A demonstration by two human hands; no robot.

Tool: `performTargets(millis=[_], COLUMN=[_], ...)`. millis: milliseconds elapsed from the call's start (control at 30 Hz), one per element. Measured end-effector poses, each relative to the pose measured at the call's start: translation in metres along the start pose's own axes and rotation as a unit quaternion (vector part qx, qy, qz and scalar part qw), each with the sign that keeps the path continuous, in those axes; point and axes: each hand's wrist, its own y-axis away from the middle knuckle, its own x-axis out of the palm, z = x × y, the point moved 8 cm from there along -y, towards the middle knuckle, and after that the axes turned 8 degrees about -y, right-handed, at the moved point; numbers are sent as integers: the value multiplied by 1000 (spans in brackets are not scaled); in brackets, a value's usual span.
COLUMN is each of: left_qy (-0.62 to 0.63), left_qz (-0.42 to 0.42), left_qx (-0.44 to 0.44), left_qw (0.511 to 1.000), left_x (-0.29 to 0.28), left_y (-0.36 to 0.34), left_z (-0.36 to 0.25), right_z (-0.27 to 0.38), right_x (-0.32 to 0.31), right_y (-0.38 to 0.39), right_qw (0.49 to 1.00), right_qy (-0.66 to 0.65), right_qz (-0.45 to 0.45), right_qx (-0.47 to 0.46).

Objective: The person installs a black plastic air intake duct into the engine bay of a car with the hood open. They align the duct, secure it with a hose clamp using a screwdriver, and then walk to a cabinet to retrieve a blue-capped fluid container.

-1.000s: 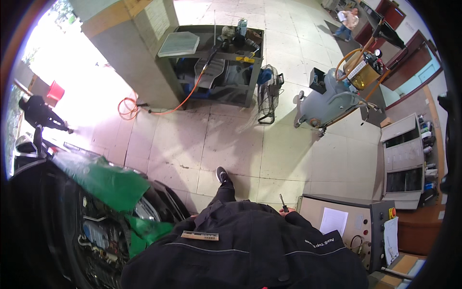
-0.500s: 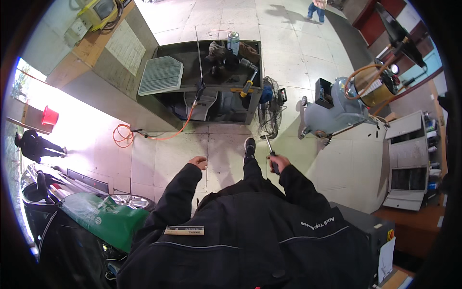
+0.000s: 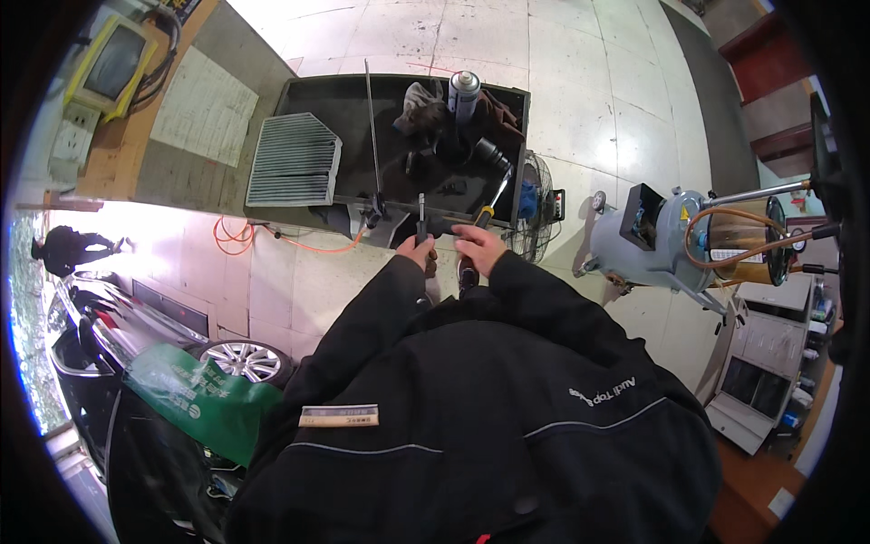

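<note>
Both my hands are in front of me, close together at the near edge of the dark tool cart. My left hand (image 3: 416, 251) is closed on a slim hand tool (image 3: 421, 214), which points away from me with its metal tip up. My right hand (image 3: 480, 247) grips a short dark handle (image 3: 441, 227) reaching toward the left hand. Whether the handle and the slim tool are one piece, I cannot tell. Just beyond the right hand, a yellow-and-black handled tool (image 3: 485, 216) leans at the cart's edge.
The cart (image 3: 362, 98) carries a pleated filter (image 3: 294, 161), a spray can (image 3: 463, 95), rags (image 3: 420, 109) and a long-nozzled air gun (image 3: 372, 210) with an orange hose (image 3: 313, 238). A fan (image 3: 535, 218) and grey tank machine (image 3: 657, 238) stand to the right; a green-covered car (image 3: 195, 390) is left.
My hands have come together from apart. The left now holds a slim tool; earlier the right alone held a dark-handled one with a metal shaft. The cart is nearer.
</note>
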Motion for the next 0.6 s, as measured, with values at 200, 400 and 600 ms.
performTargets(millis=[200,400,600], left_qy=[-384,-477,-480], left_qz=[-203,-213,-225], left_qx=[167,151,204], left_qw=[885,839,823], left_x=[-17,3,6], left_y=[-20,-34,-19], left_z=[-80,-113,-116], right_z=[-61,-157,-222], right_x=[-128,-204,-244], right_y=[57,118,113], right_qw=[976,943,917], right_qy=[122,173,217], right_qz=[-152,-220,-185], right_qx=[101,182,279])
